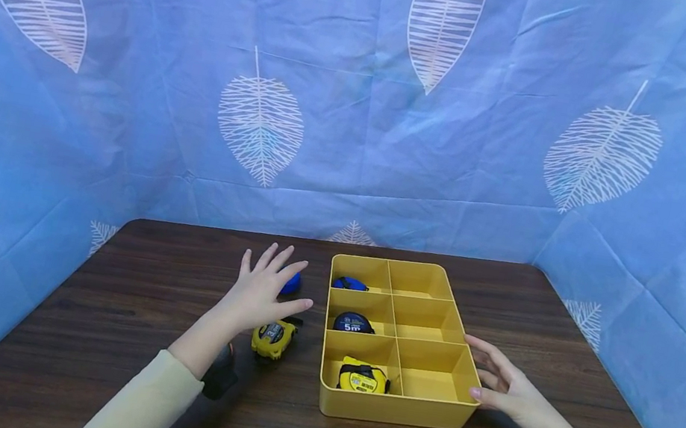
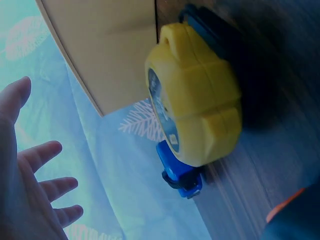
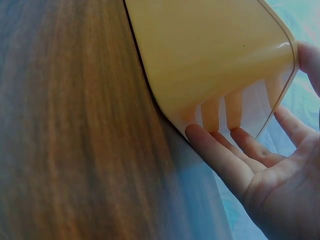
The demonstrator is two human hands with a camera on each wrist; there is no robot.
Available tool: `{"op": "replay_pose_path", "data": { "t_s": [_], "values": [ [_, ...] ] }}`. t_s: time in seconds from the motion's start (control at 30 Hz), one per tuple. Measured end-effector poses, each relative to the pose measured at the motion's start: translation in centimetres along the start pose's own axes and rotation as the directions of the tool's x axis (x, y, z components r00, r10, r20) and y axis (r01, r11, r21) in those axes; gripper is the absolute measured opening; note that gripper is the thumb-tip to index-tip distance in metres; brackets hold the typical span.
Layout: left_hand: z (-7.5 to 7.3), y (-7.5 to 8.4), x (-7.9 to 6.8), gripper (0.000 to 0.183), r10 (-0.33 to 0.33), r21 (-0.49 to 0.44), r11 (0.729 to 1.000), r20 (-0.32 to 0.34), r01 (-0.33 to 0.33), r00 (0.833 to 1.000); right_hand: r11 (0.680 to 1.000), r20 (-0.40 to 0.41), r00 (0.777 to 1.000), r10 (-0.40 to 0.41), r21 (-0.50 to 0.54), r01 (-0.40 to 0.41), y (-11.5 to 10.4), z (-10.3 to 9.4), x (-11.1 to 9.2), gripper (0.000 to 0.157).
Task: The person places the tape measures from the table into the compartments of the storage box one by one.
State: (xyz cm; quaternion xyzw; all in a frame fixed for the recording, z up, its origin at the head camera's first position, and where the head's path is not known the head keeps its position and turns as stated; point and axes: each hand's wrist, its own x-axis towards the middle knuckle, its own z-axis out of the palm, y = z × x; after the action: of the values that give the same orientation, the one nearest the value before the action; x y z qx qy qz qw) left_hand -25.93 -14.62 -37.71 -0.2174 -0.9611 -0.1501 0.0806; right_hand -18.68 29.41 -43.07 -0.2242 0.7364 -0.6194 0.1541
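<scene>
Tray (image 1: 395,410) with six compartments (image 1: 435,369) holds three tape measures (image 1: 361,378), two splayed grips (image 1: 261,295) (image 1: 514,390) flanking it.

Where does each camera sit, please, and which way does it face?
Head: worn on the head, facing forward and down at the table and box; the left hand and right hand show.
Left wrist: worn there, facing the loose yellow tape and a blue tape; part of the left hand shows.
Right wrist: worn there, facing the box's outer wall; the right hand shows, touching it.
Shared: head and left wrist views both show the loose yellow tape.
</scene>
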Motion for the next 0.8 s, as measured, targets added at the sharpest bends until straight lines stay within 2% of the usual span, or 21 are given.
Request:
{"op": "replay_pose_path", "data": {
  "t_s": [0.3,0.6,0.8],
  "values": [
    [0.4,-1.1,0.4,0.076,-0.027,0.018,0.999,0.005,0.027,1.0,0.999,0.013,0.999,-0.034,0.019,0.034,-0.2,0.1,0.0,0.068],
    [0.8,-1.9,1.0,0.077,-0.028,0.033,0.999,0.021,0.027,0.999,1.0,0.006,1.0,-0.018,0.018,0.018,-0.2,0.1,0.0,0.068],
    [1.1,-2.4,1.5,0.076,-0.051,0.012,0.999,0.033,0.051,0.998,1.0,0.003,1.0,-0.02,0.015,0.02,-0.3,0.2,0.0,0.069]
  ]
}}
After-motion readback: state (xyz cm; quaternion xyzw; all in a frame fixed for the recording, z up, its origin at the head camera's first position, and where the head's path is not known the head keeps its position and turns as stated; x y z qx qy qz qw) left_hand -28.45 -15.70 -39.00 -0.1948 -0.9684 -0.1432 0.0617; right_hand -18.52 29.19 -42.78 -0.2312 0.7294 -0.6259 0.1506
